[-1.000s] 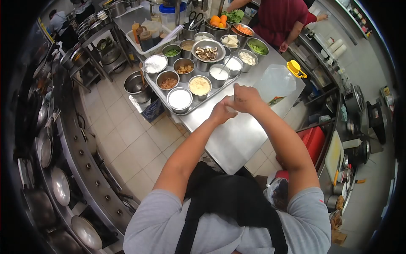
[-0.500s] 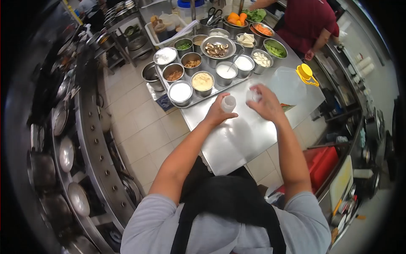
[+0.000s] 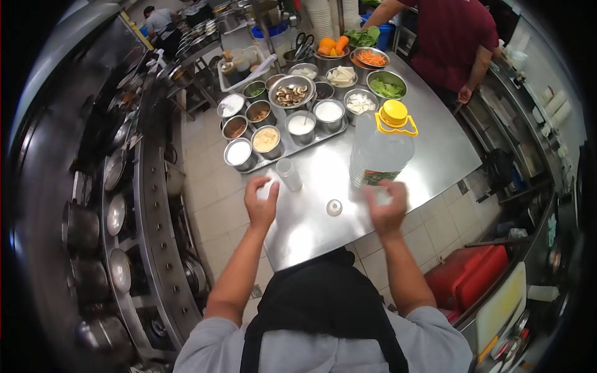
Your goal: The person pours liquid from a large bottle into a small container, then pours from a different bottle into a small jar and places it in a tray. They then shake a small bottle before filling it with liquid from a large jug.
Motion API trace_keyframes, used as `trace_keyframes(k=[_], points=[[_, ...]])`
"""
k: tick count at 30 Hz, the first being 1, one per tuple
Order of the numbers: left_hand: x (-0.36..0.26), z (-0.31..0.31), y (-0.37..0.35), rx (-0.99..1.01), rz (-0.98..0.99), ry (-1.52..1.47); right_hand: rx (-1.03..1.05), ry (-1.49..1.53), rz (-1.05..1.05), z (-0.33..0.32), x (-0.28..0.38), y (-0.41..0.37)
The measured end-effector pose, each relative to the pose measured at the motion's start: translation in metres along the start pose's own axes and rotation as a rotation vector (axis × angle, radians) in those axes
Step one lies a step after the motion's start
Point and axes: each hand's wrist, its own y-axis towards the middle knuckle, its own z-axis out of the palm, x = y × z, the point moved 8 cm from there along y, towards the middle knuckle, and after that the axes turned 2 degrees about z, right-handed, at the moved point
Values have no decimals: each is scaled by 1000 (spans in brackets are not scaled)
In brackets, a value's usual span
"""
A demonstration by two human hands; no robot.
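Note:
A clear plastic squeeze bottle (image 3: pixel 288 174) with an uncovered top stands on the steel table (image 3: pixel 323 173). My left hand (image 3: pixel 261 202), thumb and fingers apart, is just in front of it and holds nothing. On the metal to the right of the bottle lies a small whitish nozzle cap (image 3: pixel 334 207). Beyond it is a large clear jug (image 3: pixel 384 149) with a yellow cap and handle, holding pale liquid. Slightly blurred, my right hand (image 3: pixel 387 208) hovers at the jug's near side with its fingers curved and apart.
A tray (image 3: pixel 311 146) at the back left carries several steel containers of white sauce, mushrooms and other ingredients. Bowls of carrots (image 3: pixel 371 58) and green leaves (image 3: pixel 387 85) stand behind. A person in a maroon shirt (image 3: pixel 451 37) works at the far right. Burners line the left side.
Both hands have let go: the bottle from my left, the nozzle cap from my right; both now rest on the table. My hands have moved apart and nearer my body. The view has shifted.

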Motion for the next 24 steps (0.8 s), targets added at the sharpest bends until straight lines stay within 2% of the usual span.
trace_keyframes(k=[1, 2, 3, 6, 8, 10, 11, 13, 16, 18, 19, 21, 24], points=[[-41, 12, 17, 95, 205, -16, -125, -39, 79, -22, -2, 22], [-82, 24, 32, 183, 413, -30, -220, -92, 44, -39, 10, 50], [-116, 36, 42, 216, 492, -94, -314, -142, 7, -48, 23, 75], [-217, 87, 60, 462, 716, -182, -305, -238, 39, -18, 31, 120], [-256, 132, 77, 571, 792, -155, -278, -217, 181, 13, 14, 132], [-275, 175, 87, 746, 901, 1, -276, -232, 244, 21, 8, 139], [-283, 186, 96, 747, 913, -3, -270, -249, 320, 21, 3, 141], [-271, 231, 93, 1159, 825, 336, -318, -220, 302, 6, 9, 141], [-277, 249, 90, 1172, 888, 408, -286, -167, 191, -3, 9, 147], [-277, 258, 91, 1155, 952, 457, -45, 11, 192, 5, -6, 161], [-273, 266, 94, 1151, 953, 461, -46, 15, 189, 2, -11, 165], [-272, 272, 96, 1196, 942, 447, 117, 97, 140, 9, -17, 171], [-272, 279, 99, 1196, 974, 459, 194, 97, 111, 16, -30, 180]])
